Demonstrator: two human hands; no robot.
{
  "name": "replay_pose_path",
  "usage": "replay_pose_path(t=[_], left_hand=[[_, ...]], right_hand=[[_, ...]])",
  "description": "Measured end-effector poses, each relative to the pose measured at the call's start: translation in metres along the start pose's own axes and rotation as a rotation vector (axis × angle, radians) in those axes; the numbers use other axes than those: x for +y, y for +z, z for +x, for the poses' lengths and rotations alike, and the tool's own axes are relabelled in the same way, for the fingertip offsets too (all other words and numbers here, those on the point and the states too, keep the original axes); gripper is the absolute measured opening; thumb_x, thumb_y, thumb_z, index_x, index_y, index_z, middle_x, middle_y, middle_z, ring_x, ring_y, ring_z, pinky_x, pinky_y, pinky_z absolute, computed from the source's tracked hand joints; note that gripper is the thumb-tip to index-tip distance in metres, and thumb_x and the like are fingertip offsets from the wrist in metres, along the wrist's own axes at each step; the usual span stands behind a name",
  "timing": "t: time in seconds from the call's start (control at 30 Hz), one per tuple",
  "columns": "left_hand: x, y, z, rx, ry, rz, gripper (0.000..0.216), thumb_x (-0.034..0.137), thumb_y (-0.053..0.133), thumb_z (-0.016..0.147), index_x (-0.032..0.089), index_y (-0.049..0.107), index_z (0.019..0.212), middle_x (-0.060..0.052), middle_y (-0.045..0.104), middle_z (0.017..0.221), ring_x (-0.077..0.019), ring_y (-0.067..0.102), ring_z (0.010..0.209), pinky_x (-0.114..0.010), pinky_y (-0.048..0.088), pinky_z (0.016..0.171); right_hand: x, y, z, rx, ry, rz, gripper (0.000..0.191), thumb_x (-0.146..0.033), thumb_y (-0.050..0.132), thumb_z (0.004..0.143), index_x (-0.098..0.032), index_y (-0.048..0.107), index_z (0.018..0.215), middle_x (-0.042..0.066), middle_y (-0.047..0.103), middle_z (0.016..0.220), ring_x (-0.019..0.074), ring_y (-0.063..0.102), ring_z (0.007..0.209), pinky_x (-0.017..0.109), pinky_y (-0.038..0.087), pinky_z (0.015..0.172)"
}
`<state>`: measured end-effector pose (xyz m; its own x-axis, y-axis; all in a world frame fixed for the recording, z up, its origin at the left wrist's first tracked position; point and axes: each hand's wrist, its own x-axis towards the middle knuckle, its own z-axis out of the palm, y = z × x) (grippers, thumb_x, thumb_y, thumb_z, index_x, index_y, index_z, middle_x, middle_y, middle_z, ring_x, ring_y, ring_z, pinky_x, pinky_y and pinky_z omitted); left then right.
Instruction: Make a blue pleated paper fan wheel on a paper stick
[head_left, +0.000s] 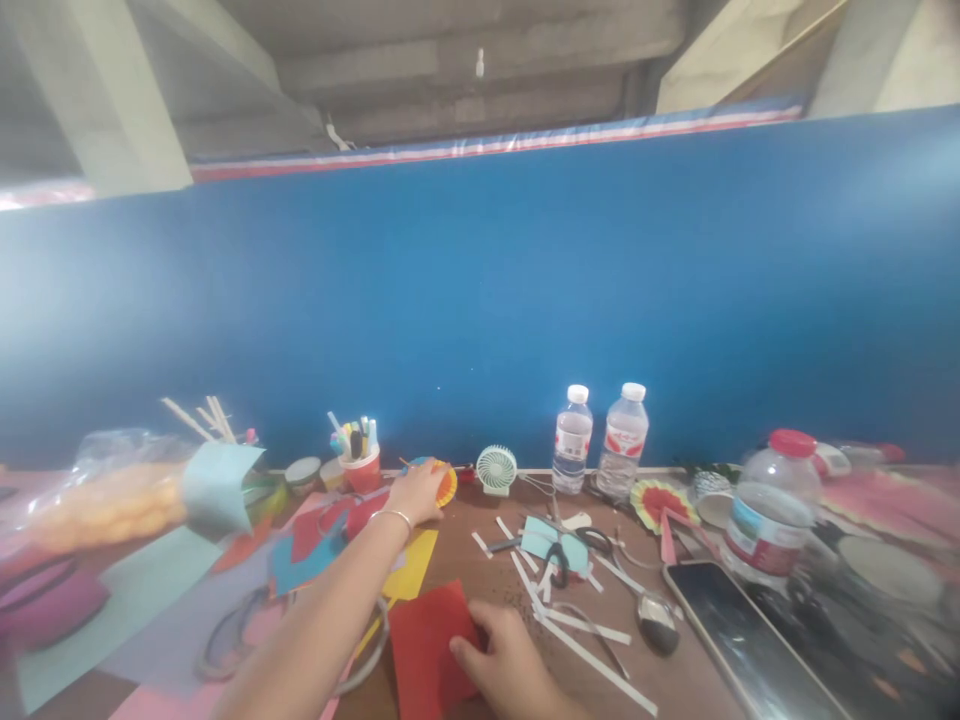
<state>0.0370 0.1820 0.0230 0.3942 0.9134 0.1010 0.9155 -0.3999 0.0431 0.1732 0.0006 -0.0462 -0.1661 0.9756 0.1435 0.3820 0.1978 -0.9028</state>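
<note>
My left hand (417,494) reaches forward across the table, and its fingers rest on an orange and yellow paper fan disc (445,484) near the blue wall. A thin bracelet circles that wrist. My right hand (507,660) lies close to me and presses down on the right edge of a red sheet of paper (424,648). Under the left forearm lie yellow (414,567), blue and red paper sheets. Whether the left hand grips the disc or only touches it is unclear.
Scissors (564,556) on pale blue paper and white paper strips lie right of my hands. A small white fan (496,469), two water bottles (571,439), a red cup of pens (361,462), a phone (739,632), a larger bottle (772,508) and a plastic bag (105,490) crowd the table.
</note>
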Motion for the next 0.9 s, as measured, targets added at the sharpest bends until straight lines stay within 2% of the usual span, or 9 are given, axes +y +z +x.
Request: replay_pose_path(t=[0.2, 0.3, 0.43, 0.47, 0.53, 0.6, 0.67, 0.77, 0.9], left_hand=[[-0.023, -0.016, 0.014, 0.051, -0.063, 0.021, 0.029, 0.017, 0.045, 0.079, 0.019, 0.055, 0.105, -0.01, 0.062, 0.098, -0.0216, 0.06, 0.088, -0.03, 0.041, 0.075], [-0.033, -0.027, 0.013, 0.106, -0.097, 0.042, 0.031, 0.021, 0.034, 0.086, 0.017, 0.053, 0.11, -0.011, 0.064, 0.091, -0.0218, 0.061, 0.082, -0.03, 0.042, 0.071], [-0.035, -0.036, 0.004, 0.168, -0.054, 0.086, 0.046, 0.012, 0.026, 0.086, 0.022, 0.032, 0.131, -0.011, 0.053, 0.118, -0.021, 0.057, 0.093, -0.031, 0.04, 0.076], [-0.033, -0.037, 0.003, 0.159, -0.019, 0.097, 0.049, 0.01, 0.027, 0.085, 0.027, 0.034, 0.13, -0.008, 0.048, 0.125, -0.0199, 0.056, 0.094, -0.031, 0.039, 0.077], [-0.028, -0.037, 0.0, 0.112, 0.052, 0.121, 0.043, 0.01, 0.034, 0.083, 0.031, 0.051, 0.117, -0.002, 0.045, 0.128, -0.0192, 0.055, 0.095, -0.029, 0.039, 0.079], [-0.022, -0.035, -0.001, 0.055, 0.099, 0.152, 0.028, 0.015, 0.044, 0.079, 0.027, 0.064, 0.095, -0.003, 0.051, 0.12, -0.0215, 0.053, 0.097, -0.03, 0.039, 0.079], [-0.015, -0.031, -0.001, 0.01, 0.118, 0.187, 0.016, 0.024, 0.055, 0.073, 0.022, 0.066, 0.085, -0.008, 0.055, 0.108, -0.0251, 0.051, 0.098, -0.032, 0.04, 0.079], [-0.007, -0.023, -0.003, -0.035, 0.114, 0.244, 0.041, 0.037, 0.071, 0.054, 0.019, 0.064, 0.09, -0.011, 0.054, 0.1, -0.0301, 0.048, 0.099, -0.038, 0.041, 0.079], [-0.002, -0.017, -0.004, -0.06, 0.099, 0.302, 0.059, 0.032, 0.077, 0.043, 0.017, 0.061, 0.097, -0.013, 0.051, 0.105, -0.0321, 0.046, 0.1, -0.042, 0.04, 0.08]], right_hand=[[-0.003, -0.002, 0.001, 0.016, -0.005, -0.006, 0.007, -0.015, 0.051, 0.067, -0.015, 0.056, 0.062, -0.005, 0.048, 0.057, 0.0089, 0.038, 0.056, 0.018, 0.026, 0.051], [-0.003, -0.001, 0.002, 0.006, 0.001, -0.011, 0.007, -0.015, 0.05, 0.067, -0.015, 0.055, 0.062, -0.005, 0.046, 0.057, 0.0089, 0.038, 0.055, 0.018, 0.026, 0.051], [-0.004, -0.002, 0.002, 0.009, 0.006, -0.032, 0.008, -0.015, 0.05, 0.067, -0.015, 0.054, 0.061, -0.005, 0.045, 0.056, 0.009, 0.037, 0.055, 0.019, 0.025, 0.05], [-0.004, -0.002, 0.002, 0.007, 0.003, -0.037, 0.008, -0.014, 0.05, 0.068, -0.015, 0.054, 0.061, -0.005, 0.045, 0.056, 0.0089, 0.037, 0.055, 0.019, 0.025, 0.05], [-0.005, -0.002, 0.002, 0.003, -0.005, -0.04, 0.008, -0.014, 0.049, 0.068, -0.015, 0.054, 0.061, -0.005, 0.044, 0.056, 0.0088, 0.036, 0.055, 0.019, 0.025, 0.05], [-0.004, -0.002, 0.001, 0.001, -0.015, -0.036, 0.008, -0.014, 0.049, 0.068, -0.015, 0.054, 0.062, -0.005, 0.044, 0.056, 0.0088, 0.036, 0.055, 0.018, 0.025, 0.05], [-0.004, -0.002, 0.002, -0.001, -0.016, -0.027, 0.007, -0.014, 0.049, 0.068, -0.015, 0.054, 0.062, -0.005, 0.044, 0.056, 0.0087, 0.036, 0.055, 0.018, 0.025, 0.05], [-0.003, -0.001, 0.003, 0.007, 0.002, -0.031, 0.007, -0.014, 0.05, 0.066, -0.015, 0.05, 0.059, -0.006, 0.042, 0.055, 0.0085, 0.036, 0.055, 0.019, 0.023, 0.049], [-0.003, -0.001, 0.004, 0.014, -0.005, -0.015, 0.008, -0.014, 0.05, 0.065, -0.016, 0.049, 0.057, -0.006, 0.041, 0.054, 0.0083, 0.035, 0.054, 0.019, 0.022, 0.049]])
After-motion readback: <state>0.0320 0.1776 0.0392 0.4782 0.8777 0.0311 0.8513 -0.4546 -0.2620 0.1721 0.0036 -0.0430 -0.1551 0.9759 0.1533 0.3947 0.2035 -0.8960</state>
